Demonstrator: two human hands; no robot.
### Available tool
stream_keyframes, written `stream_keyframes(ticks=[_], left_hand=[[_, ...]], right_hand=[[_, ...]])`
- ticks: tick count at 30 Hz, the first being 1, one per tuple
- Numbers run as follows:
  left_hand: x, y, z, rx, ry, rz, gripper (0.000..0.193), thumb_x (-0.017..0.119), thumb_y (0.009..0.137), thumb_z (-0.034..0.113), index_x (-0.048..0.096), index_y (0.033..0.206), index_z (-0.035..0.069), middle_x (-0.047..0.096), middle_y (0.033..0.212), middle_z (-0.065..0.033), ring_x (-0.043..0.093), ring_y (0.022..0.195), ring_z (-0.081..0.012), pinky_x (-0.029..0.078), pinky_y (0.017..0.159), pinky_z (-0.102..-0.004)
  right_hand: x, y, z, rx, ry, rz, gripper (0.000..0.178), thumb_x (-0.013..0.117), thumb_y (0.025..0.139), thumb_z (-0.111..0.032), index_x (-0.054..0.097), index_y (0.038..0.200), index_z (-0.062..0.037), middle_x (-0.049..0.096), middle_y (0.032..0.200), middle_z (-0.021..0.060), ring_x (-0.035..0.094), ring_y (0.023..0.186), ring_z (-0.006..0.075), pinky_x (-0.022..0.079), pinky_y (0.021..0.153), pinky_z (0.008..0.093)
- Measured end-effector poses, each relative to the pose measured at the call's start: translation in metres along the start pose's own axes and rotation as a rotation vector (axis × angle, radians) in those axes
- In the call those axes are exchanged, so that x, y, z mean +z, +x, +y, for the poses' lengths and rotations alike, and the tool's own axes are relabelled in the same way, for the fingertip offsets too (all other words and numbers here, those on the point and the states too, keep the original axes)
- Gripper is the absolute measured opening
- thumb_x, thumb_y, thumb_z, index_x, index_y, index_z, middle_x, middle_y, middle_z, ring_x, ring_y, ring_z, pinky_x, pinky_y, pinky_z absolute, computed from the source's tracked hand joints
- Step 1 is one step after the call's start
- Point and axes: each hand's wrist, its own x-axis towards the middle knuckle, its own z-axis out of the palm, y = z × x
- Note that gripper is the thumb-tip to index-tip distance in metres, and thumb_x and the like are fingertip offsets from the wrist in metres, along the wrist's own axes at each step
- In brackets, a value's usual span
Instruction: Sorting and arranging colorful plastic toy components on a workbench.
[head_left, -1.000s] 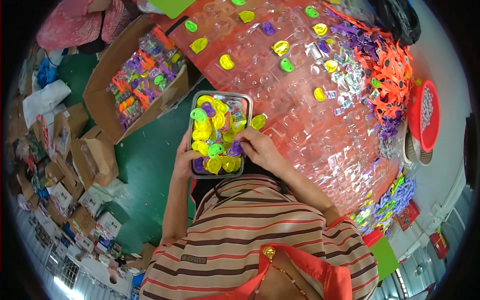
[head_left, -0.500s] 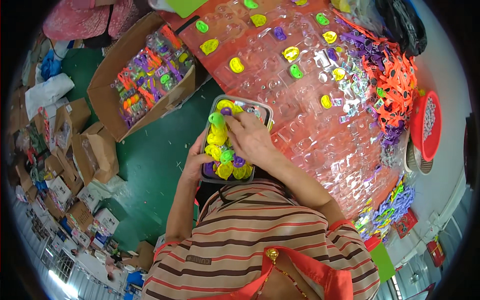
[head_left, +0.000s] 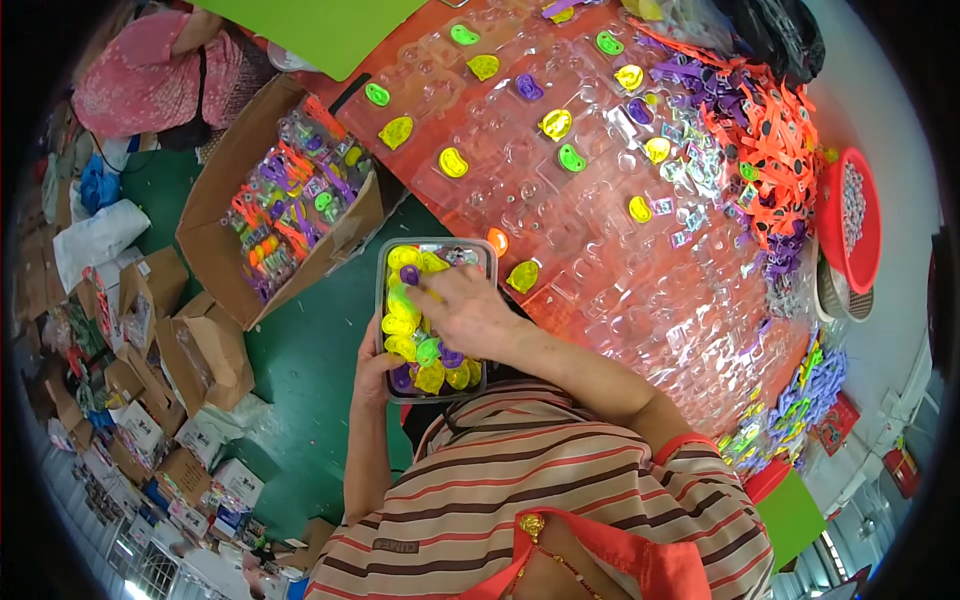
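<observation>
At far left an open cardboard box [head_left: 285, 215] of coloured plastic parts stands on the green floor. The left hand [head_left: 372, 362] clasps the near-left edge of a clear rectangular plastic tub [head_left: 384, 300] of yellow, green and purple pieces, long axis near-to-far. The right hand [head_left: 468, 312] reaches in from the right, fingers curled among the pieces; whether it grips one cannot be told. Just right lies the red table [head_left: 640, 300], covered with clear blister trays.

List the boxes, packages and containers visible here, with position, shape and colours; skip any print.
Clear plastic tub: held at the table edge by the left hand, right hand inside; yellow, green, purple pieces.
Open cardboard box: on the green floor, left; brown, filled with bagged multicoloured toys.
Small cardboard cartons: lower left floor; brown, rectangular.
Red basin: right table edge; round.
Clear blister trays: spread across the red table.
</observation>
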Motion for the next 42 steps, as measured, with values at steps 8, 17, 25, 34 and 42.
stream_keyframes(ticks=[8, 17, 25, 34, 42], left_hand=[[0.015, 0.006, 0.0, 0.017, -0.022, -0.04, 0.097, 0.065, 0.063, -0.001, 0.035, 0.155, 0.0, 0.049, 0.151, -0.0127, 0.048, 0.139, -0.0272, 0.036, 0.117, -0.0391], [0.015, 0.008, -0.015, -0.004, -0.054, -0.049, 0.098, 0.067, 0.062, 0.0, 0.036, 0.155, 0.002, 0.051, 0.149, -0.0131, 0.051, 0.136, -0.0277, 0.039, 0.114, -0.0395], [0.018, 0.012, -0.017, 0.022, -0.137, -0.031, 0.095, 0.063, 0.063, -0.003, 0.036, 0.154, 0.002, 0.051, 0.149, -0.0133, 0.052, 0.134, -0.0284, 0.04, 0.114, -0.0414], [0.014, 0.019, -0.022, 0.1, -0.136, -0.021, 0.091, 0.058, 0.065, -0.006, 0.037, 0.153, 0.001, 0.052, 0.147, -0.013, 0.052, 0.133, -0.0295, 0.044, 0.11, -0.0417], [0.003, 0.015, -0.023, 0.103, -0.183, -0.001, 0.094, 0.058, 0.063, -0.006, 0.035, 0.154, 0.001, 0.051, 0.148, -0.0133, 0.054, 0.132, -0.0291, 0.043, 0.111, -0.0413]], right_hand=[[-0.036, -0.017, 0.044, 0.326, 0.033, 0.107, 0.017, 0.067, 0.086, -0.004, 0.066, 0.103, -0.0058, 0.061, 0.095, 0.0128, 0.062, 0.09, 0.0333, 0.049, 0.077, 0.0433], [-0.033, -0.034, 0.032, 0.35, -0.05, 0.055, 0.016, 0.067, 0.086, -0.004, 0.067, 0.102, -0.0063, 0.061, 0.096, 0.0113, 0.062, 0.092, 0.031, 0.046, 0.077, 0.0423], [-0.041, -0.065, 0.0, 0.254, 0.037, -0.155, 0.014, 0.071, 0.084, -0.011, 0.066, 0.097, -0.0064, 0.062, 0.098, 0.0103, 0.061, 0.092, 0.0284, 0.043, 0.076, 0.0411], [-0.026, -0.079, -0.021, 0.158, -0.234, -0.306, 0.016, 0.072, 0.082, -0.019, 0.064, 0.091, -0.009, 0.055, 0.096, 0.0084, 0.055, 0.097, 0.0276, 0.039, 0.091, 0.0461], [-0.051, -0.051, 0.0, 0.474, 0.322, -0.044, 0.012, 0.065, 0.083, -0.001, 0.058, 0.093, -0.0015, 0.063, 0.08, 0.0181, 0.066, 0.073, 0.0352, 0.052, 0.064, 0.0423]])
